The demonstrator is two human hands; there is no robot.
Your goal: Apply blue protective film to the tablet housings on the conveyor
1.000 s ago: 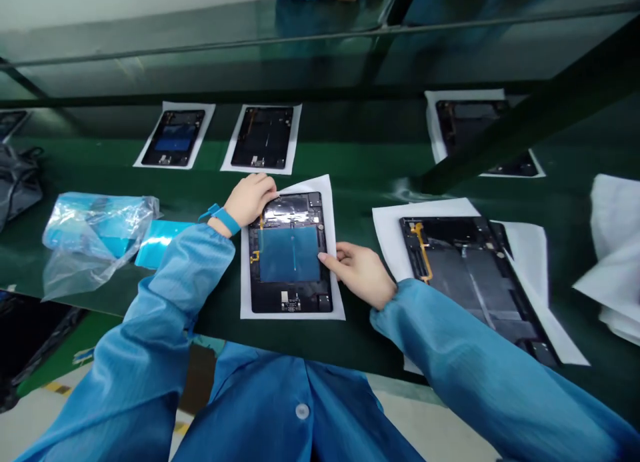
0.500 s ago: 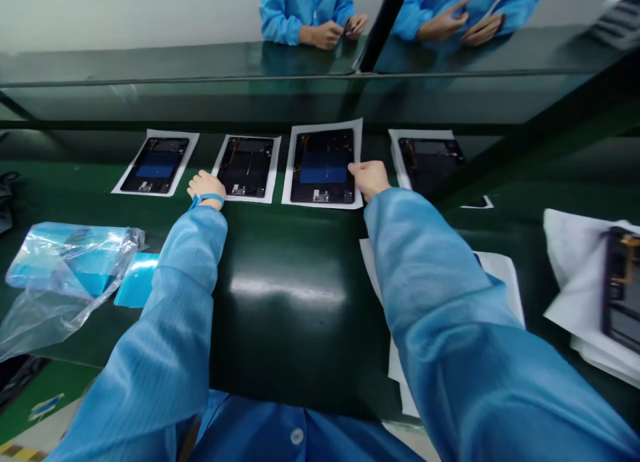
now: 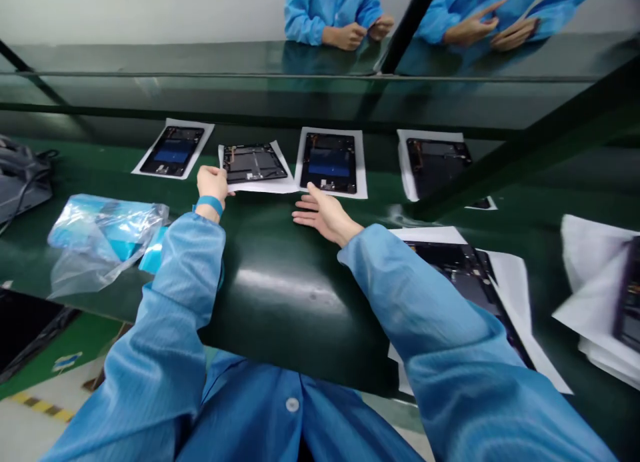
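Note:
My left hand (image 3: 213, 184) is closed at the left edge of a black tablet housing (image 3: 255, 162) with bare inner parts, which lies skewed on a white sheet (image 3: 270, 186). Whether the fingers also pinch the sheet I cannot tell. My right hand (image 3: 326, 214) holds nothing. Its fingers are spread and point left, just in front of another tablet housing (image 3: 331, 159) that has a blue rectangle and rests on its own white sheet (image 3: 361, 182). A blue band (image 3: 209, 203) circles my left wrist.
Further tablet housings lie at the far left (image 3: 173, 150) and far right (image 3: 437, 162). Beneath my right forearm is another housing (image 3: 453, 269) on sheets. A clear bag of blue film (image 3: 107, 229) lies left. A dark slanted bar (image 3: 530, 135) crosses the right. Two people's hands show behind the ledge.
My right hand has let go of the blue-marked housing, drawn back and opened. The housing at my left hand has turned from upright to skewed. The view has shifted a little.

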